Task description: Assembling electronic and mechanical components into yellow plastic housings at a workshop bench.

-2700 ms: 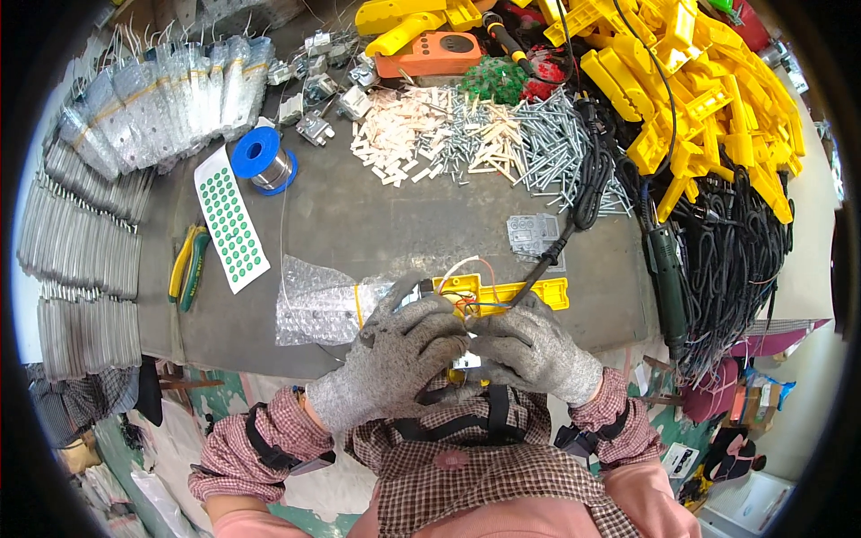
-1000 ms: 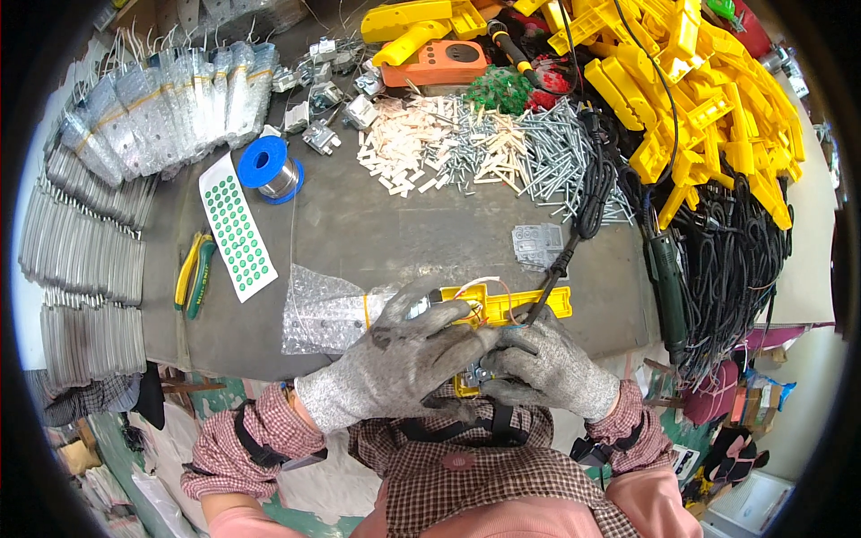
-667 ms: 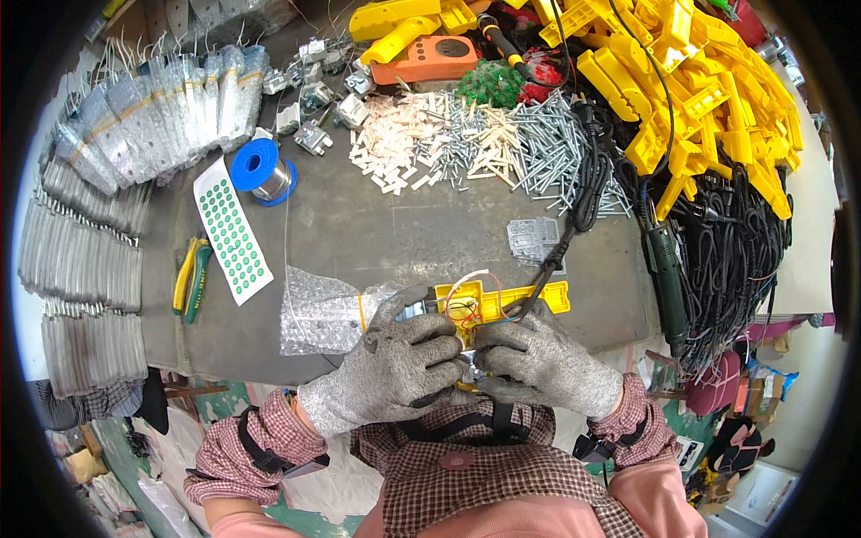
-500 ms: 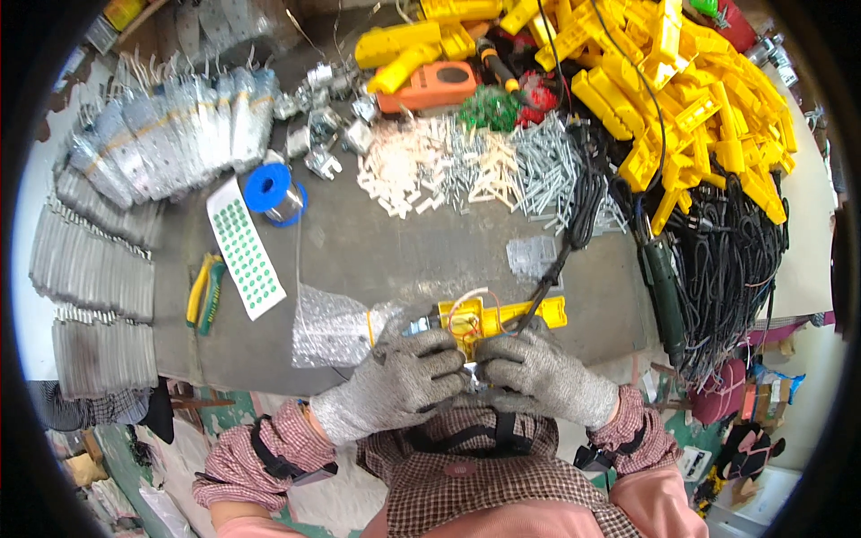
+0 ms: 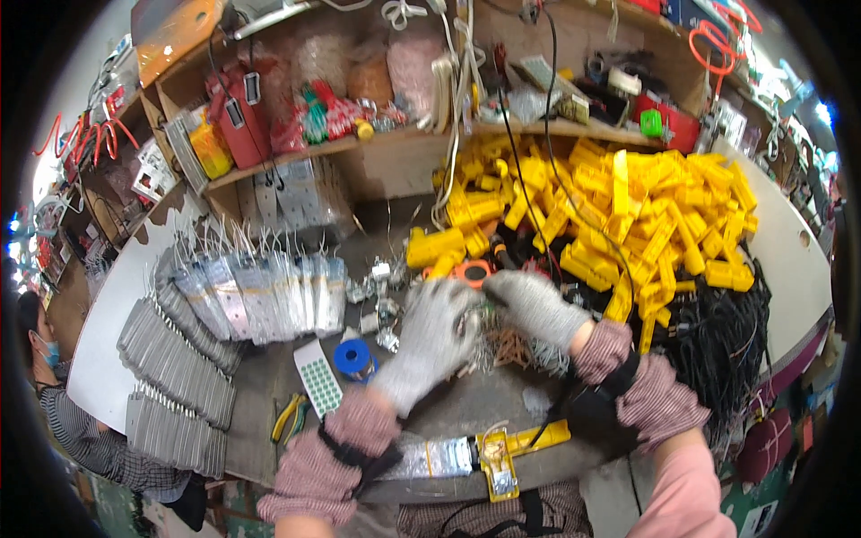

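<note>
– What's on the left?
– A blue spool (image 5: 353,360), at eight o'clock from the left hand (image 5: 435,330).
– And that hand?
– Blurry, with bent fingers. I can't tell if they hold anything.
– Where's the yellow case (image 5: 500,469)?
– By the front edge of the table (image 5: 453,411), at five o'clock from that hand.
– And the right hand (image 5: 536,309)?
– At three o'clock. Its fingers bend too, and I can't tell what they hold, if anything.

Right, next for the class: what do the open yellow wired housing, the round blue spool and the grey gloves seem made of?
Open yellow wired housing: probably moulded plastic, smooth, slightly glossy; thin walls, even colour.
Round blue spool: likely smooth plastic, evenly coloured.
Grey gloves: apparently fabric, matte, softly creased; blur hides any weave.
</note>
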### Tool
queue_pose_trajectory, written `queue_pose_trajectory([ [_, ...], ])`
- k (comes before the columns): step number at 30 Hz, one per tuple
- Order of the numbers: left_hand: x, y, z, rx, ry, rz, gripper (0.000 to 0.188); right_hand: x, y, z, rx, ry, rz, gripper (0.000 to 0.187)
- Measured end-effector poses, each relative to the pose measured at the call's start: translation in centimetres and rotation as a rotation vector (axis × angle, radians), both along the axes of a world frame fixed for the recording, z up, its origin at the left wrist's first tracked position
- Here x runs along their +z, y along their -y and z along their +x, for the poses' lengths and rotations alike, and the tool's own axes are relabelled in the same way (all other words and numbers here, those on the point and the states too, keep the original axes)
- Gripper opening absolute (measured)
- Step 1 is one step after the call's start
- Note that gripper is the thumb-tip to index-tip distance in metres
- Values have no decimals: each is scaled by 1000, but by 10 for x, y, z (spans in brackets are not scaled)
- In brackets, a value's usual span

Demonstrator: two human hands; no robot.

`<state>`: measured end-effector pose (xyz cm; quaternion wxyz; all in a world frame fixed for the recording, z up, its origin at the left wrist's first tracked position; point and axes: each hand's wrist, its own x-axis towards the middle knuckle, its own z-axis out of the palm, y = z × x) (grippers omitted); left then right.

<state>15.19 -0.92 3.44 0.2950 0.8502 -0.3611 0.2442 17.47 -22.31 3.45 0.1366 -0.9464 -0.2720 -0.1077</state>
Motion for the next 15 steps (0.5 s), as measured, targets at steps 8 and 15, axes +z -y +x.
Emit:
queue_pose_trajectory([
  [8, -36, -64, 170, 371, 435, 626, 28, 11, 62, -59, -393, -51, 80, 19],
  [15, 3, -36, 56, 180, 101, 266, 29, -12, 77, -32, -601, 62, -86, 22],
])
